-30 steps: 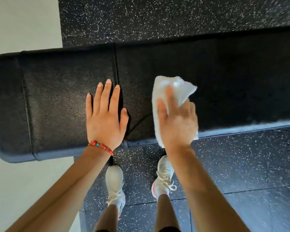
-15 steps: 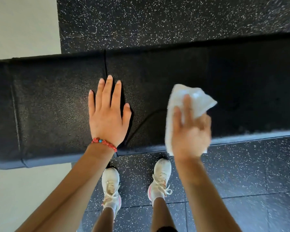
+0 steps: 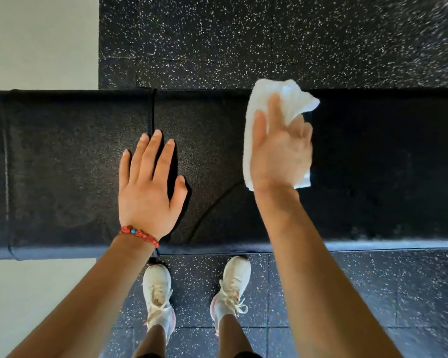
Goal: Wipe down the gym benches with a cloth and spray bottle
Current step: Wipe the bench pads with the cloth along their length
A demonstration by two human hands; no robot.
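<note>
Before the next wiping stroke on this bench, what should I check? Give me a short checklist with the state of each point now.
1. White cloth under the right hand: ok, the fingers press it on the pad.
2. Left hand flat on the bench for support: ok.
3. Path to the right along the pad free of objects: ok.
4. Spray bottle within reach: cannot tell, not in view.
5. Pad wet enough: cannot tell.
6. Shoes standing firm on the floor: ok.

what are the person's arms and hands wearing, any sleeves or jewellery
Both forearms are bare, with no sleeves in view. The left hand has a bracelet at the wrist, made of red beads with one turquoise bead. The right hand and its wrist show no jewellery, watch or glove.
</note>
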